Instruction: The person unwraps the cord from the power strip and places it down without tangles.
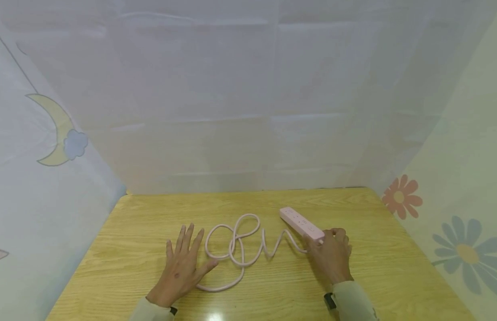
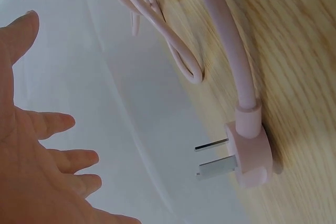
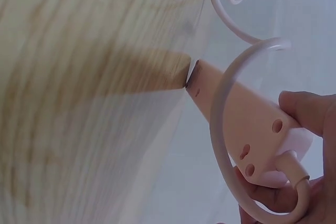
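A pink power strip (image 1: 301,222) lies slanted at the right of the table, sockets upward. My right hand (image 1: 333,253) grips its near end, where the cord comes out, with thumb and fingers on opposite sides. In the right wrist view the underside of the strip (image 3: 257,124) shows, tilted, its far end right at the tabletop. My left hand (image 1: 179,269) is spread flat-fingered over the left of the table, holding nothing. Near it, in the left wrist view, a pink plug (image 2: 252,156) with metal prongs rests on the wood; the left hand hides it in the head view.
The pink cord (image 1: 242,256) runs in loose loops and bends between the two hands. Beneath is a wood-grain table (image 1: 160,214). A pale sheet (image 1: 248,147) stands along its back edge, with printed sheets (image 1: 441,178) at the sides.
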